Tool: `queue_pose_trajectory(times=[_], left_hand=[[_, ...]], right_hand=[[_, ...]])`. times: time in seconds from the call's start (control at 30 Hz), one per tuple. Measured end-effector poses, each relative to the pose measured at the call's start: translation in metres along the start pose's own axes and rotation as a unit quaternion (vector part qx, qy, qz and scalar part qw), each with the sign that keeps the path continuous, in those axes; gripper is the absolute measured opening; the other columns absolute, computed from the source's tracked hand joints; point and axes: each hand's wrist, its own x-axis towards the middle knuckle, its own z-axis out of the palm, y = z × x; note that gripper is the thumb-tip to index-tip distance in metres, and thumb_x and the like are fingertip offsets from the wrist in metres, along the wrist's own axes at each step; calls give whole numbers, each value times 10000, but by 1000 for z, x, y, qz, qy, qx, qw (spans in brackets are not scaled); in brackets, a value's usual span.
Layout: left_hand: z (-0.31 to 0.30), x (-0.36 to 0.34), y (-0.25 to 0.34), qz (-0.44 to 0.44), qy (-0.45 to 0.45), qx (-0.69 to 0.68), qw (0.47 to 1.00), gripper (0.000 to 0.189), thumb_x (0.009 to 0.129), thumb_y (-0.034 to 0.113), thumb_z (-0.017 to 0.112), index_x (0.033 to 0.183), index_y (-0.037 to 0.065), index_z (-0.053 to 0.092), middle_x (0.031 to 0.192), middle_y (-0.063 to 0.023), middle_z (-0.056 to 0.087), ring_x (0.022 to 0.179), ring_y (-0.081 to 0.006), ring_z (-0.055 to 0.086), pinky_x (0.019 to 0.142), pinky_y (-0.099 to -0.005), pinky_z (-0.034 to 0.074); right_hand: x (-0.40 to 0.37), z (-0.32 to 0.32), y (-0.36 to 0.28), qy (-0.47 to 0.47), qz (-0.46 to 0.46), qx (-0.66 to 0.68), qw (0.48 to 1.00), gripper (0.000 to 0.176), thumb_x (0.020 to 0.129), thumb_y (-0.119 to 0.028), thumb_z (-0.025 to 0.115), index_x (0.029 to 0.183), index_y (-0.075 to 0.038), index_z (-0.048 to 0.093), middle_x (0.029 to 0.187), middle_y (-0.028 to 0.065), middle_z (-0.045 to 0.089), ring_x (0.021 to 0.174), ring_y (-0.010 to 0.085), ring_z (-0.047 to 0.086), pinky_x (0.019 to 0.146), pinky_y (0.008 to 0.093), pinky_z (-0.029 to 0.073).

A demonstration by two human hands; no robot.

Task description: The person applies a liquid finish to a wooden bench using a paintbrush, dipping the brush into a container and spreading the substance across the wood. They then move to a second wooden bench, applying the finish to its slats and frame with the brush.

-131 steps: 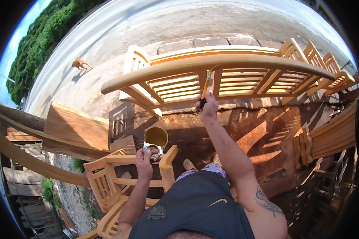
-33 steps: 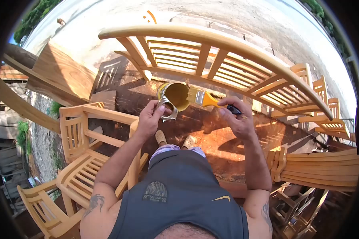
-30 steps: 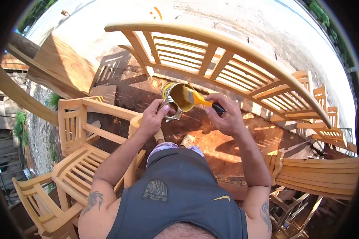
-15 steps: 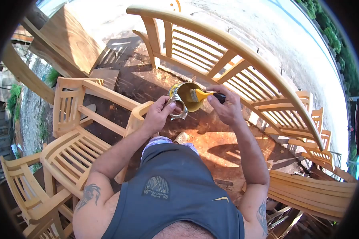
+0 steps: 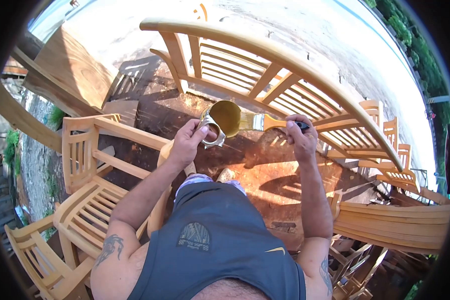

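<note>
My left hand (image 5: 188,142) is closed on a metal can (image 5: 225,116) by a shiny ring-like piece on its near side. The can is tipped so its mouth shows, with a yellowish-brown coating inside. In my right hand (image 5: 302,138) is a paintbrush (image 5: 272,123) with a yellow handle and a black end, held level. Its pale bristles overlap the can's right rim. Just beyond both hands stands a long slatted wooden bench (image 5: 255,45).
Slatted wooden chairs (image 5: 87,212) crowd the left side. A broad wooden board (image 5: 75,62) leans at the upper left. More wooden furniture (image 5: 392,226) lies to the right. Reddish-brown ground (image 5: 255,175) shows below the hands, with strong sun and shadow.
My right hand has moved right and drawn the paintbrush out of the can to its rim. The can has shifted slightly left in view, still in my left hand.
</note>
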Motion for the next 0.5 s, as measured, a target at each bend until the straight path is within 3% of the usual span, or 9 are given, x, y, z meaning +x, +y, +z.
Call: queue_pose_trajectory(times=[0.13, 0.27, 0.33, 0.43, 0.5], left_hand=[[-3, 6, 11, -21, -16, -28, 999, 199, 1053, 184, 515, 1150, 21, 575, 952, -92, 712, 831, -142, 694, 721, -312, 614], [-15, 16, 16, -18, -25, -29, 999, 191, 1052, 189, 516, 1135, 24, 565, 941, -99, 711, 828, -158, 705, 705, -321, 627], [-20, 21, 24, -31, -27, -33, 999, 180, 1051, 189, 517, 1119, 29, 563, 934, -104, 711, 817, -165, 709, 698, -324, 628], [-29, 32, 21, -41, -36, -47, 997, 161, 1046, 169, 509, 1113, 32, 560, 941, -112, 707, 797, -177, 711, 679, -335, 636], [-36, 38, 19, -49, -43, -25, 998, 144, 1042, 162, 510, 1108, 40, 552, 953, -120, 705, 789, -189, 714, 677, -334, 643]], right_hand=[[-3, -10, 19, 40, -9, 49, 998, 105, 941, -100, 664, 1022, -35, 676, 707, 7, 594, 534, 59, 507, 479, 209, 411], [-12, -13, 34, 95, 13, 179, 979, 134, 923, -119, 656, 1032, -42, 662, 699, 27, 595, 532, 90, 528, 473, 229, 432], [-18, -12, 37, 142, 32, 264, 953, 151, 919, -133, 643, 1040, -43, 649, 701, 38, 600, 532, 111, 541, 472, 246, 444], [-32, -17, 48, 163, 71, 415, 892, 176, 918, -182, 599, 1070, -101, 638, 743, 58, 643, 569, 175, 595, 564, 348, 509], [-42, -21, 64, 169, 33, 505, 846, 180, 921, -129, 569, 1086, -103, 637, 875, 75, 673, 754, 189, 658, 621, 358, 538]])
